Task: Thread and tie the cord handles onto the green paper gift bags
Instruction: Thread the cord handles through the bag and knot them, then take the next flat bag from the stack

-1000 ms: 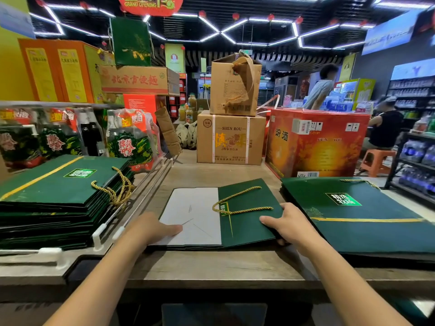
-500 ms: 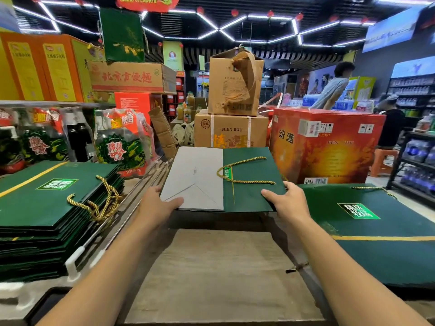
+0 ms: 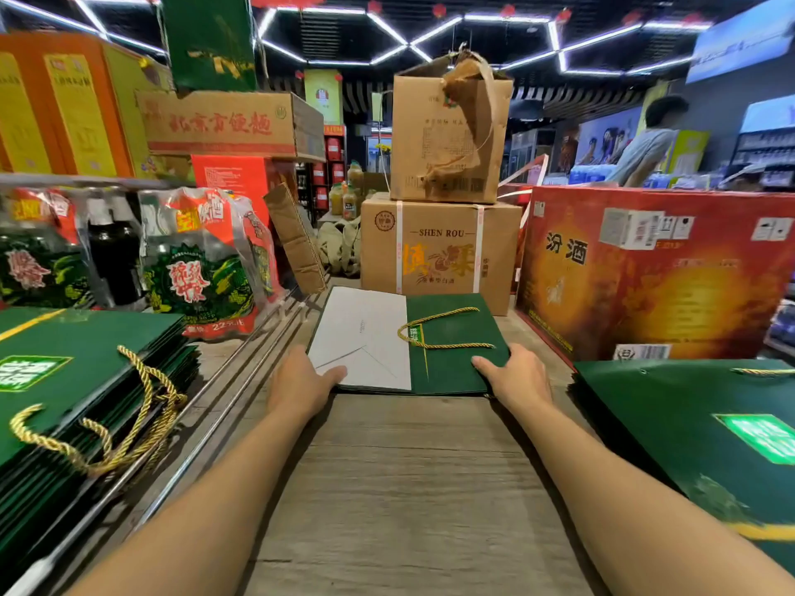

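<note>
A flat-folded green gift bag (image 3: 451,359) is held at its near edge by both grips, out at arm's length over the far end of the wooden surface (image 3: 408,475). The left grip (image 3: 301,380) is closed on the near left corner, its thumb laid on top of the bag's white folded panel (image 3: 365,333) and its fingers hidden under the edge. The right grip (image 3: 516,376) is closed on the near right corner in the same way, thumb on the green face and fingers out of sight below. Between the two grips, a little beyond them, a gold cord handle (image 3: 443,326) is seen lying in a loop across the green face. Whether the bag rests on the surface or is lifted off it cannot be told. To the left of the left grip and nearer the person, a stack of green bags (image 3: 64,372) is piled, with gold cords (image 3: 142,406) trailing over its edge. To the right of the right grip a second green stack (image 3: 688,423) is laid, a cord showing at its far edge. Beyond the grips two cardboard boxes (image 3: 439,251) are stacked, with a red carton (image 3: 654,273) beside them on the right and packs of bottles (image 3: 202,268) on the left. Far beyond the right grip a person (image 3: 645,144) is seen standing.
</note>
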Available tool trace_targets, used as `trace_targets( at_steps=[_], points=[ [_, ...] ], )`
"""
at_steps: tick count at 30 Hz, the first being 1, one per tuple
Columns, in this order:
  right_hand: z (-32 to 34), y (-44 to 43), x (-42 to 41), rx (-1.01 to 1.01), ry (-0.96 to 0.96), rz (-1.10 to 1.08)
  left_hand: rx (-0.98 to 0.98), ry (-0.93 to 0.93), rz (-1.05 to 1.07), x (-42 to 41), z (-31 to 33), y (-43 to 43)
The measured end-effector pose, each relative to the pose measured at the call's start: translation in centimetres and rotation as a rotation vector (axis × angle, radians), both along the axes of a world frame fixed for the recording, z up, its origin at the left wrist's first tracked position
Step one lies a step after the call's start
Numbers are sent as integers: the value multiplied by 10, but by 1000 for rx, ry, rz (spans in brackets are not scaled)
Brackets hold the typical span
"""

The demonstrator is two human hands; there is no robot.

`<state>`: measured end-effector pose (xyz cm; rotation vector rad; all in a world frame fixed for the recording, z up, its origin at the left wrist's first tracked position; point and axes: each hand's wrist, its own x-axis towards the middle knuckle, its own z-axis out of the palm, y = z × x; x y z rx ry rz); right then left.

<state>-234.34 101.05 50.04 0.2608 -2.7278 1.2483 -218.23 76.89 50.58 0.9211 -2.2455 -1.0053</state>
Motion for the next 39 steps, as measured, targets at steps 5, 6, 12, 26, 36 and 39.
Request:
trace_targets(
  at_steps=[5, 6, 12, 26, 36, 39],
  points=[
    [-3, -11, -9, 344, 27, -69, -287, -207, 115, -9, -7, -6],
    [-4, -11, -9, 387, 30, -77, -361, -263, 148, -10, -7, -6],
    [-1, -12, -2, 515, 73, -70, -543, -403, 208, -11, -10, -5],
    [58, 57, 89, 809, 233, 111, -707, -477, -203, 34, 41, 108],
    [76, 193, 155, 832, 277, -6, -768, -378, -396, 53, 59, 256],
    [73, 237, 161, 826, 226, -44, -727, -351, -463, 48, 52, 292]
  ],
)
